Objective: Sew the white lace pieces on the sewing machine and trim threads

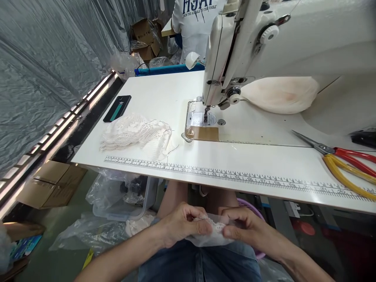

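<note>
Over my lap, my left hand [188,225] and my right hand [242,225] pinch a small piece of white lace-edged fabric [210,237] between thumbs and fingers. Thin, sheer cloth hangs below the fingertips, with a lacy strip stretched between the two thumbs. On the white table [164,90] in front lies a stack of cream lace pieces [129,133], with loose threads at its right end. A white sewing machine [223,55] stands beyond, its presser foot [206,115] over the metal needle plate; no fabric shows under it.
Scissors with red and yellow handles [331,150] lie at the table's right. A phone [117,109] is near the left edge, and a printed ruler [235,176] runs along the front. Below are a plastic bin [149,196] and a cardboard box [53,184]. Another person [194,31] sits beyond.
</note>
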Demonstrator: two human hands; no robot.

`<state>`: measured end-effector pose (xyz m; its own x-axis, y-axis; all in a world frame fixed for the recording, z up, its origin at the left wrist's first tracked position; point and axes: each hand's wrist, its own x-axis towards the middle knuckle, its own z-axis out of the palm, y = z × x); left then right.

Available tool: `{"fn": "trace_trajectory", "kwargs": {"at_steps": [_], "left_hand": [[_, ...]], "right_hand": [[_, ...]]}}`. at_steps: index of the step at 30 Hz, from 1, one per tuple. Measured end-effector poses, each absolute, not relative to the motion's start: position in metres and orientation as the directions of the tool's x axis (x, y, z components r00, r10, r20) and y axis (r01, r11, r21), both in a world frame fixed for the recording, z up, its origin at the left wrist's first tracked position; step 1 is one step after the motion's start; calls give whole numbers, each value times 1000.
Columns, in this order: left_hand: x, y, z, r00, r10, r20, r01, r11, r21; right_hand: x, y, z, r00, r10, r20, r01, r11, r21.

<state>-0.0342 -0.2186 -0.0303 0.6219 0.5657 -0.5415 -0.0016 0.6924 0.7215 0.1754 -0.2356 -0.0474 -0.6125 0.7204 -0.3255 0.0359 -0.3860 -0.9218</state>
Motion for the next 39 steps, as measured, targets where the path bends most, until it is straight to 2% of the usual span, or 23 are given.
{"fn": "trace_trajectory", "kwargs": {"at_steps": [3, 6, 8, 11, 17, 19, 22, 25, 28, 31, 35, 39], "left_hand": [[-35, -218, -32, 581, 585, -565, 13, 688, 726], [-35, -218, -33, 538, 615, -576, 54, 657, 752], [-33, -217, -33, 529, 629, -569, 68, 637, 768], [-30, -216, -31, 538, 641, -547, 60, 618, 784], [-26, -218, -33, 514, 672, -533, 91, 575, 813], [-26, -221, -36, 499, 669, -551, 107, 584, 805], [-26, -223, -40, 483, 633, -605, 78, 657, 750], [-26, -223, -41, 465, 608, -643, 37, 712, 701], [-27, -222, -40, 461, 604, -650, 39, 718, 695], [-26, -221, -37, 462, 602, -651, 52, 714, 698], [-24, -221, -34, 477, 633, -610, 73, 663, 745], [-20, -222, -33, 467, 686, -558, 149, 560, 815]], "right_hand": [[177, -240, -49, -467, 849, -247, 193, -175, -966], [177, -251, -48, -260, 964, 45, 381, 145, -913], [174, -258, -45, -254, 942, 221, 442, 316, -840], [168, -264, -43, -337, 895, 292, 504, 434, -747], [155, -259, -52, -355, 867, 349, 611, 498, -615], [152, -259, -55, -343, 874, 344, 618, 486, -618], [150, -263, -57, -318, 912, 260, 539, 400, -741], [153, -265, -58, -242, 963, 119, 394, 209, -895], [158, -266, -59, -202, 976, 77, 343, 144, -928], [159, -267, -60, -262, 952, 159, 391, 255, -884], [156, -264, -56, -321, 902, 288, 492, 419, -764], [153, -261, -54, -349, 873, 341, 605, 488, -629]]}}
